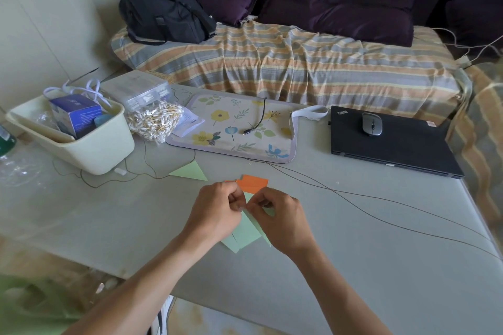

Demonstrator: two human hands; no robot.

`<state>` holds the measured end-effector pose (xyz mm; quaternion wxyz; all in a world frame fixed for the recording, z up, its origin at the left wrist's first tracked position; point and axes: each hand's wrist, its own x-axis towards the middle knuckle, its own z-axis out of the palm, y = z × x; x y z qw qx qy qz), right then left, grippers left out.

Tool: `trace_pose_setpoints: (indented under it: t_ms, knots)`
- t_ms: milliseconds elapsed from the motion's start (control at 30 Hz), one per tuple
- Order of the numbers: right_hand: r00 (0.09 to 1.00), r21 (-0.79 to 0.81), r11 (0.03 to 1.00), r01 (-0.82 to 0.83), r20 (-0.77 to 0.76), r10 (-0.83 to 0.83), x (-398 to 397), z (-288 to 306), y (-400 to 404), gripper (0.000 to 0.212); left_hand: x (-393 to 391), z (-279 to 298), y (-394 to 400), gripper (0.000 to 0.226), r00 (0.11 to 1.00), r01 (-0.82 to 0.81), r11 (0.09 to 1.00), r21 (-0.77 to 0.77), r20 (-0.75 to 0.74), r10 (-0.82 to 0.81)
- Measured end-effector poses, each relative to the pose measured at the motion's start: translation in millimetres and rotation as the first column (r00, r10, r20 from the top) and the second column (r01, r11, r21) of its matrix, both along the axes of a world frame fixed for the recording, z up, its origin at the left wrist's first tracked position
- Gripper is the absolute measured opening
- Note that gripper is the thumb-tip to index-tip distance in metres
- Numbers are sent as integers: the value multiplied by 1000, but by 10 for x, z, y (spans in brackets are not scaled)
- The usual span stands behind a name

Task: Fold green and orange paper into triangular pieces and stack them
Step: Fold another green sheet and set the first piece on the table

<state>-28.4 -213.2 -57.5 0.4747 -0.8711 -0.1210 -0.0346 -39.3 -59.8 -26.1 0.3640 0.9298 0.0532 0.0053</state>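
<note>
So far one green triangle (190, 173) lies finished, while both hands, left (217, 212) and right (280, 221), pinch a green sheet (245, 235) mid-fold, orange paper (251, 183) still waiting.

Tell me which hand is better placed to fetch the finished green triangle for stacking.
Left, probably. The green triangle lies up and left of the left hand, on its own side. The right hand would have to cross over. Both now pinch the green paper being folded.
</note>
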Motion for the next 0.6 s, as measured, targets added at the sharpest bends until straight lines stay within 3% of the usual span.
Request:
trace_pose_setpoints:
  t_ms: [267,600]
  knots:
    - [999,-27,999,29,17,-29,11,2,-35,10,17,-26,18,20,989,145,989,-25,-23,-146]
    - [996,12,998,61,-69,-60,23,50,-36,8,27,-13,19,20,997,67,997,-31,42,-66]
